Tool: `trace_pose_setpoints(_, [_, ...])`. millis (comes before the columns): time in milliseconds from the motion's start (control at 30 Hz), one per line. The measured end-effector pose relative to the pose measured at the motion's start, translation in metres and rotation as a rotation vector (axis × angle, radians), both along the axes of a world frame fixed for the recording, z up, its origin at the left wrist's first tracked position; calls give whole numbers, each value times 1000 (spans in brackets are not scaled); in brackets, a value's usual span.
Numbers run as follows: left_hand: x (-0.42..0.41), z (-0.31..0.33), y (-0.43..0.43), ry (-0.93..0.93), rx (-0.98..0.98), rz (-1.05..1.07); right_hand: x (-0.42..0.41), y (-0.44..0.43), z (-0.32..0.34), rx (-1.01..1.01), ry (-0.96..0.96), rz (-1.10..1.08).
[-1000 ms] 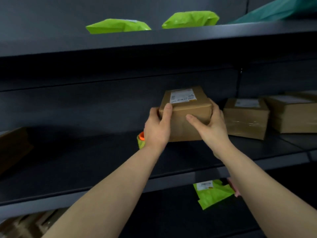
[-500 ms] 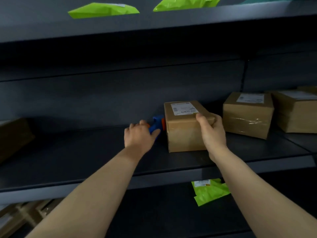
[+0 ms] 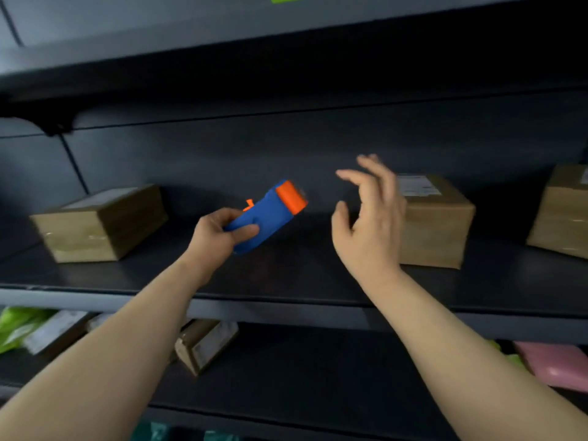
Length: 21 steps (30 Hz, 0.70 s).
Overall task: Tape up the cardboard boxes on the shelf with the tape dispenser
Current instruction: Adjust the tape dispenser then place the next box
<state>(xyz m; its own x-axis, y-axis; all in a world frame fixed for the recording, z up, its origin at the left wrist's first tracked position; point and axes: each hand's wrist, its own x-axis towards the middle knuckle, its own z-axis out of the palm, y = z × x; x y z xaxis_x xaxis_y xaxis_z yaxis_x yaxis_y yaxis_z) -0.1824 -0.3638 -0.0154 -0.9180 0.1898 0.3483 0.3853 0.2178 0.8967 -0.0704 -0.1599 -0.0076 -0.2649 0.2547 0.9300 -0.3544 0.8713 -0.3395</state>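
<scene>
My left hand [image 3: 219,237] grips the blue tape dispenser [image 3: 267,218] by its lower end and holds it above the dark shelf [image 3: 286,281], orange roller end pointing up and right. My right hand [image 3: 369,224] hovers to its right with fingers spread, holding nothing. Behind that hand stands a cardboard box [image 3: 436,224] with a white label on top. Another cardboard box [image 3: 101,224] sits at the shelf's left, and a third box [image 3: 563,214] is cut off at the right edge.
The shelf above [image 3: 286,43] overhangs close to the hands. On the lower shelf lie a small cardboard box [image 3: 206,345], green mailer bags [image 3: 19,329] at left and a pink mailer bag [image 3: 560,364] at right.
My left hand has picked up the tape dispenser from beside the box and lifted it. My right hand has let go of the labelled box and opened. The view has shifted left.
</scene>
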Motion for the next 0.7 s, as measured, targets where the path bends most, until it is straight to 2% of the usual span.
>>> trace_pose_setpoints(67, [5,-1,-17,-9,110,-83,-13,-23,1,-147,-262,141])
trace_pose_setpoints(133, [6,-5,-31,-12,179,-159,-22,-41,3,-472,-539,364])
trace_pose_setpoints(200, [6,-9,-40,-19,224,-201,-27,-53,1,-736,-674,606])
trace_pose_setpoints(267, [4,-15,-44,-34,240,-205,-29,-62,-3,-812,-686,756])
trace_pose_setpoints(400, [1,-28,-43,-23,119,-219,-25,-73,-11,-679,-602,770])
trace_pose_setpoints(467, [1,-31,-40,10,36,-196,-23,-76,-13,-551,-601,768])
trace_pose_setpoints(567, [2,-31,-30,28,42,-126,-18,-77,-11,-325,-650,723])
trace_pose_setpoints(700, [3,-33,-31,265,-113,74,-8,-83,-4,-112,-680,697])
